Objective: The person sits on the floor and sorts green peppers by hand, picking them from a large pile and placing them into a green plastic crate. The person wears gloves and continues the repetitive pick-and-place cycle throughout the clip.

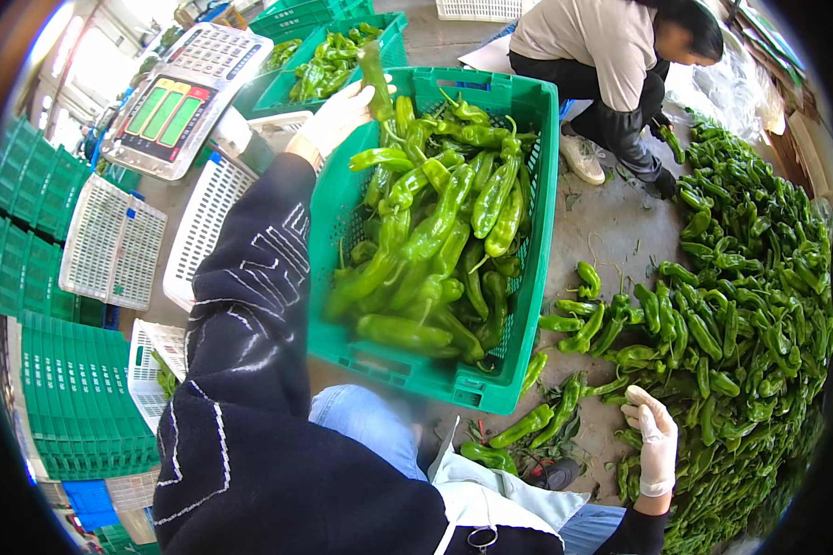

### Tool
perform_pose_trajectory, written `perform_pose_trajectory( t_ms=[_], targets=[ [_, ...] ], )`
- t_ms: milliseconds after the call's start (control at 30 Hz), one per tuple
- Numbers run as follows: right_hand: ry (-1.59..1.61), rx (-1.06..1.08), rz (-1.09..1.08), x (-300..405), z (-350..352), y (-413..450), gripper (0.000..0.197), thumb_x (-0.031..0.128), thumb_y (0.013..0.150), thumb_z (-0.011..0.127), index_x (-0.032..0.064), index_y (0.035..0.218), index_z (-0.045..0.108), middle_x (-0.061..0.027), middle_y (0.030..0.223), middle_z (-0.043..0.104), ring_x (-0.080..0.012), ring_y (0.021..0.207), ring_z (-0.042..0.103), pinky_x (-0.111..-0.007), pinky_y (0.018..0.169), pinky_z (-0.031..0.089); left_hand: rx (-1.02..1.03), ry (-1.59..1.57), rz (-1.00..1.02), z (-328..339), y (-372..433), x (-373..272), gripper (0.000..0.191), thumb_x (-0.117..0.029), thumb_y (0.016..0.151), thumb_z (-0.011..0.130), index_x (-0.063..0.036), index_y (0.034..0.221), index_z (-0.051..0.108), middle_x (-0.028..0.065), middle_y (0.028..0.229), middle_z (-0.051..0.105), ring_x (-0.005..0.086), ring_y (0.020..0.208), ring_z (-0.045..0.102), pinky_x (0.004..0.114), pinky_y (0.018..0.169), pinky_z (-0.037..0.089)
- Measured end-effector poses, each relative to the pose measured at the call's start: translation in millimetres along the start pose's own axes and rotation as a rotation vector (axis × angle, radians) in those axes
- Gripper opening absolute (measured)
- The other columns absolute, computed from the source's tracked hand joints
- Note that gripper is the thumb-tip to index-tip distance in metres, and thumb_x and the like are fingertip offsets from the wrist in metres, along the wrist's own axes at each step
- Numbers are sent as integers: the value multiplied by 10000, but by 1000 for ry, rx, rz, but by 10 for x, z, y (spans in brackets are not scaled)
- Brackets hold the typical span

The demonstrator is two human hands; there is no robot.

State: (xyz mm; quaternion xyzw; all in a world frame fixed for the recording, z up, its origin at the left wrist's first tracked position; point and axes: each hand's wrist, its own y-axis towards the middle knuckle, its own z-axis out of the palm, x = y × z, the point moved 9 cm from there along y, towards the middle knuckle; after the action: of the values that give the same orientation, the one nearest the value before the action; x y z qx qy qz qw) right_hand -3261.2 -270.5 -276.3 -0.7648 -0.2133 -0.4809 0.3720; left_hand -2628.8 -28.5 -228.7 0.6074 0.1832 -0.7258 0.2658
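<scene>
My left hand (337,118), in a pale thin glove, is at the far left corner of a green plastic crate (545,229). It holds a green pepper (376,83) across its fingers; part of the grip is hidden. Many glossy green peppers (430,229) lie in the crate, which is in front of my knees. Those in its near left part are blurred. My right hand (651,440), also gloved, hovers by the near edge of a large pepper pile (743,326). Its fingers are bent a little and apart, with nothing visible in them.
A co-worker (590,55) crouches at the far right, a dark-gloved hand (665,182) at the pile. A digital scale (187,97) stands at upper left, near another crate of peppers (333,59). White crates (208,229) and stacked green crates (83,388) line the left. Loose peppers (524,427) lie by my feet.
</scene>
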Motion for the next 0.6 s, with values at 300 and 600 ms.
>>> perform_pose_trajectory(
  t_ms=[300, 600],
  targets=[
    [-5, 29, -10, -35, -35, -136, 289, 135, 998, 520, 36, 1254, 611, -38, 1187, 650, -118, 983, 622, -258, 869, 471, 52, -463, 3, 354, -516, -242, 541, -246, 1010, 494, 28, 1447, 333, 158, 1087, 581, 172, 850, 560, 301, 786, 489],
    [-130, 12, -77, -196, -135, -203, 296, 47, 949, 542, -2, 1234, 608, -87, 1166, 649, -164, 993, 632, -279, 917, 468, -5, -192, -44, 478, -1027, -212, 553, -245, 983, 550, -6, 1445, 363, 99, 1139, 596, 136, 888, 583, 260, 788, 499]
  ],
)
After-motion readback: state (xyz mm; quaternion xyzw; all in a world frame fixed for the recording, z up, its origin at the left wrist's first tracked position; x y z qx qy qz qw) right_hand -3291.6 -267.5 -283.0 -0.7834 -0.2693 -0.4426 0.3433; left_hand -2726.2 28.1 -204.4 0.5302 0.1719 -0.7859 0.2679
